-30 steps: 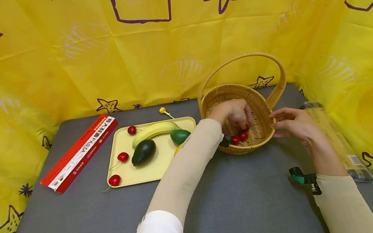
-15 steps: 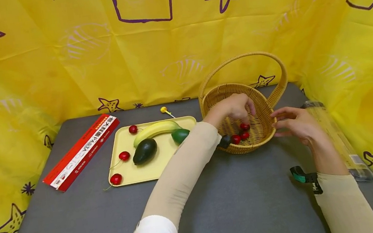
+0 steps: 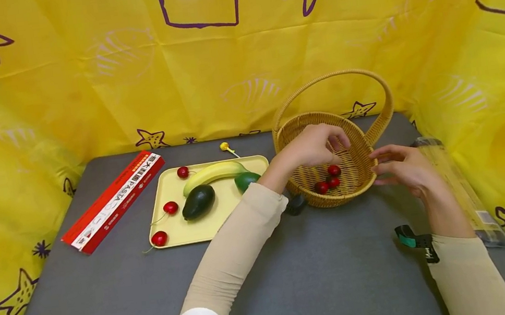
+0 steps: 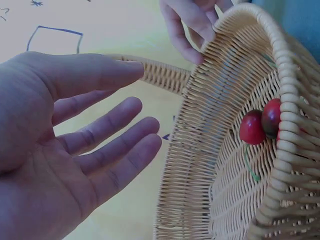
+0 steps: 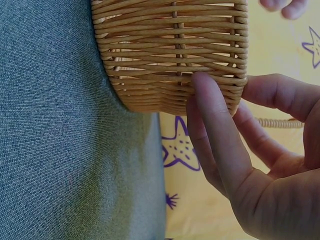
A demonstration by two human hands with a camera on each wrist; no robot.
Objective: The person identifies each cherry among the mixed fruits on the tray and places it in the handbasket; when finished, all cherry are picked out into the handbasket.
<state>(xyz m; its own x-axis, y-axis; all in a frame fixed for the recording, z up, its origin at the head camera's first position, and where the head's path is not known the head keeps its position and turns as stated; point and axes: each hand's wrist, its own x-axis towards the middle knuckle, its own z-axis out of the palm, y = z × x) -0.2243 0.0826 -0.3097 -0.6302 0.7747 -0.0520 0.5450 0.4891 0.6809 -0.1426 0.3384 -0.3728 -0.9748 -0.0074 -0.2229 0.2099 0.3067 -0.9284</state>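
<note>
My left hand [image 3: 312,145] hovers over the wicker basket [image 3: 357,186], its fingers loosely spread and nothing between them, as the left wrist view confirms. Inside the basket lie red cherries [image 3: 321,187], grouped near its front wall; one shows a green stem in the left wrist view. At the basket's right side, my right hand [image 3: 407,167] pinches the rim; in the right wrist view its fingers [image 5: 212,100] press the woven outer wall. The tall basket handle [image 3: 325,76] stands upright.
Left of the basket, a cream tray [image 3: 186,237] bears a banana [image 3: 214,172], an avocado [image 3: 198,202], a green fruit [image 3: 247,180] and cherries [image 3: 171,207]. A pasta box [image 3: 113,202] lies far left, a lollipop [image 3: 225,146] behind the tray, and a clear package [image 3: 462,189] at right.
My left hand has risen from the cherries in the basket and drawn back slightly left, its fingers loosening. The cherries stay in the basket. My right hand keeps its place at the rim.
</note>
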